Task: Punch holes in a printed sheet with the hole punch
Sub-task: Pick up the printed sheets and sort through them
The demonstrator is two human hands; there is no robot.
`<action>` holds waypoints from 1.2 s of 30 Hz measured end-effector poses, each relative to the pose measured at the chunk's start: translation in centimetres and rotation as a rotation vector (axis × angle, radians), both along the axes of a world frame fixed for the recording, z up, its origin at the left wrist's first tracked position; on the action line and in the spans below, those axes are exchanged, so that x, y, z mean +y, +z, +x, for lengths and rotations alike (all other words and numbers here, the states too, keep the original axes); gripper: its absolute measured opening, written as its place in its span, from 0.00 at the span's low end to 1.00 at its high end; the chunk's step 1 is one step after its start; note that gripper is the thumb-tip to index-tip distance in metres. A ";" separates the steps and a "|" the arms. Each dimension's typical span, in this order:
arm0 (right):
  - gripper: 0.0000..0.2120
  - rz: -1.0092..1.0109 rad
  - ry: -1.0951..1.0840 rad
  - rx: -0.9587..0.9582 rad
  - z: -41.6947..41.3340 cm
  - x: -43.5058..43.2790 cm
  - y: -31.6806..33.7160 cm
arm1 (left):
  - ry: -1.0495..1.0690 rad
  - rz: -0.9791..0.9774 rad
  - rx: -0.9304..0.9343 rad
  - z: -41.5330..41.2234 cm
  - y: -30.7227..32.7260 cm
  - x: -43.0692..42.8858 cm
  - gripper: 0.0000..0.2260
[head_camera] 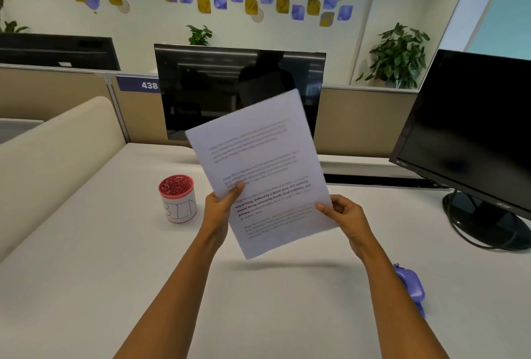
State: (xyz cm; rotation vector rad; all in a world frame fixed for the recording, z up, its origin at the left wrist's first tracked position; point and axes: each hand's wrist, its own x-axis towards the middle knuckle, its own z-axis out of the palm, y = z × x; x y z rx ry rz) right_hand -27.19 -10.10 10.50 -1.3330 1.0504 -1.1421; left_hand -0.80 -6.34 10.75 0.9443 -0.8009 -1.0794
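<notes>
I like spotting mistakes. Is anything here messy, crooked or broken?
Nothing is spilled or broken. The printed sheet is tilted only because the left hand and right hand hold it up above the desk. The purple hole punch lies untouched, partly behind the right forearm.

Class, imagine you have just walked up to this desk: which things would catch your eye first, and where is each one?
First the printed sheet, held up tilted in mid-air at the centre, pinched by the left hand and the right hand on its lower side edges. Next, the red-rimmed cup standing on the desk to its left. Then the purple hole punch lying low at the right, beside the right forearm.
</notes>
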 end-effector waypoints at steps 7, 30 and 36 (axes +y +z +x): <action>0.09 0.187 -0.202 -0.541 1.9 0.8 -1.2 | 0.053 0.024 0.197 -1.7 -0.5 0.2 0.07; 0.11 0.222 -0.081 -0.264 1.1 0.7 -2.2 | 0.151 0.173 0.432 0.9 -2.1 0.5 0.17; 0.16 0.224 -0.006 -0.084 -2.2 -0.2 -0.8 | -0.109 0.414 -0.255 6.6 -1.8 0.0 0.18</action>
